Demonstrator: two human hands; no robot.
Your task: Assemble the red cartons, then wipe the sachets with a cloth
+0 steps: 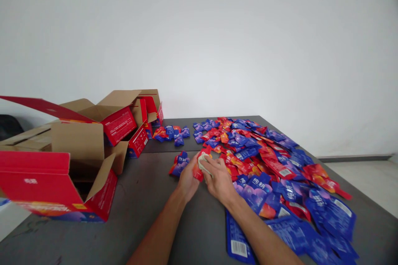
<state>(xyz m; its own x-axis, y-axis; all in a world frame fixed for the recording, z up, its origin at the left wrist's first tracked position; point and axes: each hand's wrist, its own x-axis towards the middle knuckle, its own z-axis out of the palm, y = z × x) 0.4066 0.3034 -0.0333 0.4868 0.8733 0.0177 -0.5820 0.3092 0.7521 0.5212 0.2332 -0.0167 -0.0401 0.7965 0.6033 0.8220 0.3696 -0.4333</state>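
Observation:
My left hand (188,180) is closed round a red packet (197,171), holding it above the middle of the dark table. In my right hand (220,178) is a pale, folded piece that looks like a cloth (203,160), pressed against the packet's face. My fingers cover part of both. Just beyond my left hand lies a small group of blue and red packets (179,164). A large heap of blue and red packets (248,165) spreads to the right, partly under my right forearm.
At the left stands an open red carton (37,173) with raised flaps. Behind it are more open red cartons (120,125). Another small pile of packets (171,133) lies farther back on the dark table (146,198). A white wall (205,41) rises behind.

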